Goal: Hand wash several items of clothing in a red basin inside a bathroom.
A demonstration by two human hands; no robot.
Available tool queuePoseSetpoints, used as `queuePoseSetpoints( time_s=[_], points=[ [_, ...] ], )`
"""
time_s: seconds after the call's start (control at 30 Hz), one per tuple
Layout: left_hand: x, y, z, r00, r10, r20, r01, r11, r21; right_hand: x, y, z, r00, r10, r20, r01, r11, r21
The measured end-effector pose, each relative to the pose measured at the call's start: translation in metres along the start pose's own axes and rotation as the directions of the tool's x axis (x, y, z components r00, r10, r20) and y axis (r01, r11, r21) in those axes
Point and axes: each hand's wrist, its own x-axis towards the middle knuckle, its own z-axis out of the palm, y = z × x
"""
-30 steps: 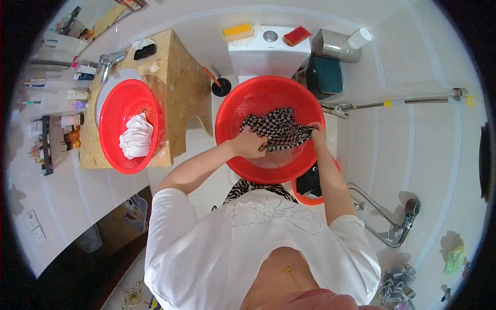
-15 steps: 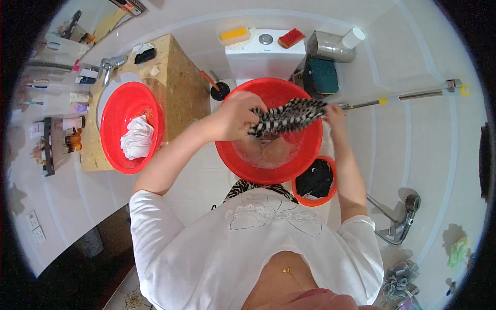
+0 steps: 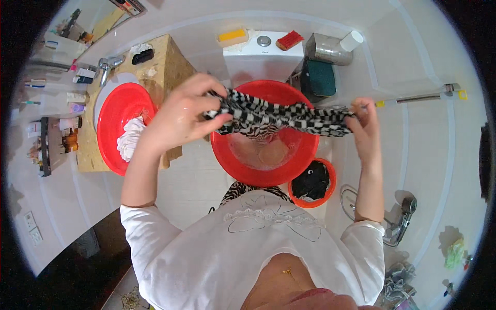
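Observation:
A black-and-white checked cloth garment (image 3: 289,116) is stretched between my two hands above a large red basin (image 3: 266,178). My left hand (image 3: 191,111) grips its left end, thumb and fingers closed on the fabric. At the other end, my right hand (image 3: 366,124) pinches the cloth, beyond the basin's right side. Cloudy, sudsy water (image 3: 258,155) lies in the basin under the garment. The garment hides part of the basin's inside, and what kind of clothing it is I cannot tell.
On the stone-patterned counter (image 3: 173,67) at left, a second red basin (image 3: 111,124) holds white cloth (image 3: 132,137). An orange-red bucket (image 3: 333,178) with dark clothes stands right of the large basin. Behind is a white toilet tank (image 3: 263,62) with brushes on top. A shower head (image 3: 409,205) hangs at right.
My hands have moved apart and the garment between them is now stretched wider. The left hand has shifted left, the right hand to the right.

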Motion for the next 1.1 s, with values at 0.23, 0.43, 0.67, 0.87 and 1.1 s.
queuePoseSetpoints(
  time_s=[0.23, 0.43, 0.67, 0.87, 1.1],
  points=[
    [-0.032, -0.152, 0.212, 0.812, -0.549, 0.196, 0.573, 0.815, -0.091, 0.026, 0.28, 0.028, 0.975, 0.155, 0.161, -0.076, 0.908, -0.411],
    [-0.074, -0.267, 0.434, 0.64, -0.761, 0.106, 0.766, 0.643, -0.007, 0.022, 0.446, 0.111, 0.997, 0.02, -0.071, -0.062, 0.758, -0.649],
    [-0.078, -0.296, 0.559, 0.769, -0.627, 0.125, 0.563, 0.757, 0.332, 0.023, 0.562, 0.177, 0.921, 0.294, 0.256, 0.133, 0.38, -0.915],
    [-0.045, -0.35, 0.59, 0.677, -0.735, 0.037, 0.685, 0.648, 0.333, 0.083, 0.587, 0.204, 0.911, 0.378, 0.166, 0.066, 0.264, -0.962],
    [-0.045, -0.36, 0.554, 0.74, -0.658, -0.142, 0.654, 0.752, -0.077, 0.127, 0.602, 0.159, 0.92, 0.27, 0.284, 0.049, 0.641, -0.766]
  ],
)
